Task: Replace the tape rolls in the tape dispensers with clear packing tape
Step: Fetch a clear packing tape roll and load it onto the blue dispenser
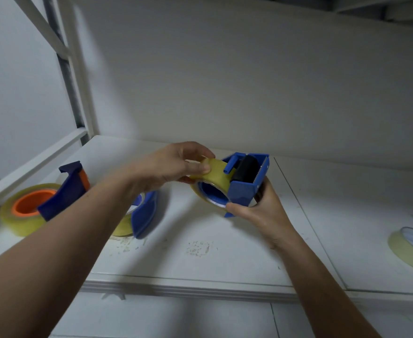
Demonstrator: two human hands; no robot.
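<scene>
Right hand (256, 211): closing round the rear of the blue tape dispenser (247, 184), thumb along its lower edge, holding it clear above the white tabletop (200, 259); the moulded shell looks stiff and light, so that rear grip seems sound; the serrated blade at its far end is best avoided.

Left hand (176, 164): pinching the outer band of the clear tape roll (212, 176), which is sitting on the dispenser's blue hub; the roll is probably firm on its core, slick on its face and tacky at any loose end, so rim and sidewalls appear the safer hold.

Further left, resting on the tabletop: a second blue dispenser (144, 213) over a roll; a navy dispenser (66, 189) beside an orange-cored roll (25, 211).

Far right: another roll (412, 247) lying flat.
</scene>
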